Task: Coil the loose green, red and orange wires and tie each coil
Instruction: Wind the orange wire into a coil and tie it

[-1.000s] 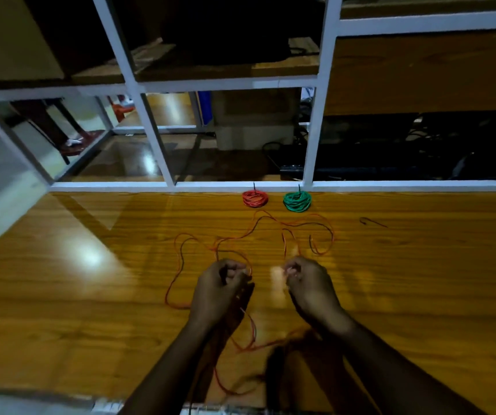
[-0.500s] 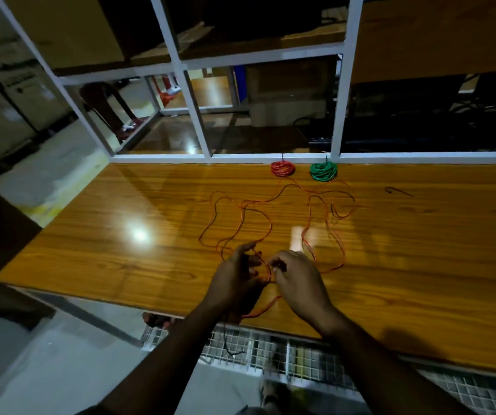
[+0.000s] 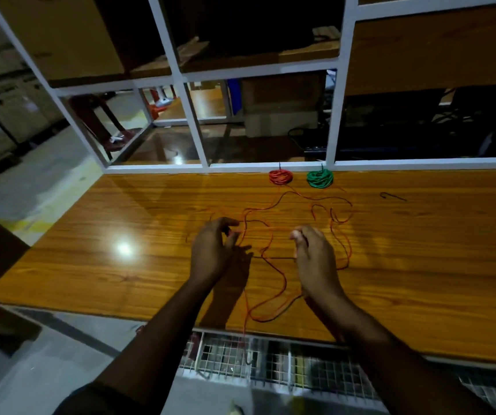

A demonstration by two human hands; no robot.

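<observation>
A loose orange wire (image 3: 282,199) sprawls in loops over the wooden table (image 3: 420,265), with one loop hanging past the front edge. My left hand (image 3: 212,250) pinches the wire near its fingertips. My right hand (image 3: 312,256) is closed on another stretch of the same wire, and a taut piece runs between the two hands. At the table's far edge lie a tied red coil (image 3: 280,177) and a tied green coil (image 3: 319,178), side by side.
A short dark tie wire (image 3: 392,196) lies at the far right of the table. A white frame (image 3: 335,115) rises along the far edge. A wire mesh shelf (image 3: 270,363) sits below the front edge. Bare floor lies to the left.
My hands have moved apart, drawing a stretch of orange wire between them. The camera view has shifted slightly.
</observation>
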